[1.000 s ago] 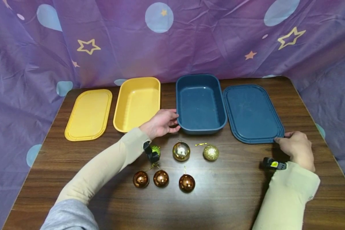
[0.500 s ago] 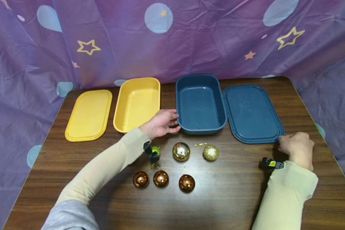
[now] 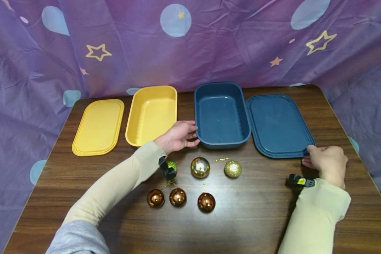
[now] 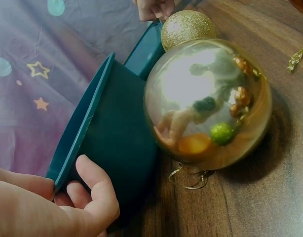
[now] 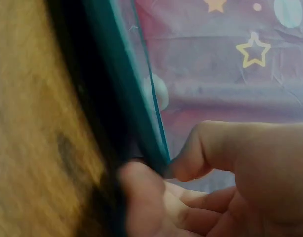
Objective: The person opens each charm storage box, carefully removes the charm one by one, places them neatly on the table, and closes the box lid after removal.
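Note:
My left hand (image 3: 176, 137) touches the outside of the blue box (image 3: 222, 141) at its near left corner, with relaxed fingers (image 4: 96, 185) below the rim. The box stands open on the table. At the near right corner of the flat blue lid (image 3: 279, 127), my right hand (image 3: 328, 160) pinches the edge between thumb and fingers; the right wrist view shows the lid's edge (image 5: 136, 118) tilted up off the wood. Several ball ornaments lie in front of the box: a shiny gold one (image 3: 200, 167), a glittery gold one (image 3: 233, 169) and brown ones (image 3: 177, 197).
A yellow box (image 3: 152, 116) stands left of the blue one, its yellow lid (image 3: 98, 127) flat at the far left. Half hidden by my left wrist strap lies a green glitter ball (image 3: 173, 166). A purple star-patterned cloth (image 3: 209, 53) hangs behind the table.
My right fingers have shifted at the lid's corner, the thumb now on top and the fingers beneath. The left hand, boxes and ornaments have stayed where they were.

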Available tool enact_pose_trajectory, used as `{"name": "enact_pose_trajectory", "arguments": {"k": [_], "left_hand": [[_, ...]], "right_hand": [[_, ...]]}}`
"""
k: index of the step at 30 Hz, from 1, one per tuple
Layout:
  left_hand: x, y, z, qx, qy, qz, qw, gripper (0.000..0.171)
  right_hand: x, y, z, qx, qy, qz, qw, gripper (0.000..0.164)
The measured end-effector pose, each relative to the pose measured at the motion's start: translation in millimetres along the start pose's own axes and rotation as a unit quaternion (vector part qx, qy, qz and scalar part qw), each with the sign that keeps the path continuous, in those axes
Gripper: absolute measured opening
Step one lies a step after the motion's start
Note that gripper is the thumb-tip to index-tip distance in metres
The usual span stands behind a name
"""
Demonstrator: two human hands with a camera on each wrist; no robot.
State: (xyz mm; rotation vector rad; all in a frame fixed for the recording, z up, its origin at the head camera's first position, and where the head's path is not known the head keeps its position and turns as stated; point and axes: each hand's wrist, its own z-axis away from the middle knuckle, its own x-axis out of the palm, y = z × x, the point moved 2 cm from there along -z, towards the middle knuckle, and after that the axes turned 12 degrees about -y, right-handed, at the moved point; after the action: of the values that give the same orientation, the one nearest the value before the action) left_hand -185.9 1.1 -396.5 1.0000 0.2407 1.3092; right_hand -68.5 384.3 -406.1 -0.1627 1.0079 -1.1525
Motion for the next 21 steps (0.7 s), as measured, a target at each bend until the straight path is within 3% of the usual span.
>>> {"name": "enact_pose_trajectory", "arguments": {"k": [4,6,9,13,17,21], "left_hand": [[-0.2,0.0,-0.1,0.001,-0.001,0.0,1.0,0.044],[-0.1,0.1,0.1,0.002,-0.003,-0.001,1.0,0.044],[0.0,0.3,0.3,0.002,-0.005,-0.003,1.0,0.043],[-0.2,0.2,0.5,0.003,-0.007,-0.005,1.0,0.043],[-0.1,0.0,0.2,0.004,-0.008,-0.006,0.9999,0.043],[-0.4,-0.4,-0.2,0.005,-0.008,-0.006,0.9999,0.043]], "right_hand": [[1.0,-2.2,-3.0,-0.021,-0.015,-0.109,0.994,0.05],[1.5,-3.3,-4.9,-0.028,-0.028,-0.2,0.979,0.038],[2.5,-5.4,-6.4,-0.033,-0.04,-0.293,0.955,0.021],[3.7,-9.9,-7.3,-0.087,-0.067,-0.356,0.928,0.029],[3.1,-13.5,-6.7,-0.158,-0.103,-0.441,0.878,0.022],[2.8,-16.3,-5.2,-0.202,-0.11,-0.51,0.829,0.02]]}}
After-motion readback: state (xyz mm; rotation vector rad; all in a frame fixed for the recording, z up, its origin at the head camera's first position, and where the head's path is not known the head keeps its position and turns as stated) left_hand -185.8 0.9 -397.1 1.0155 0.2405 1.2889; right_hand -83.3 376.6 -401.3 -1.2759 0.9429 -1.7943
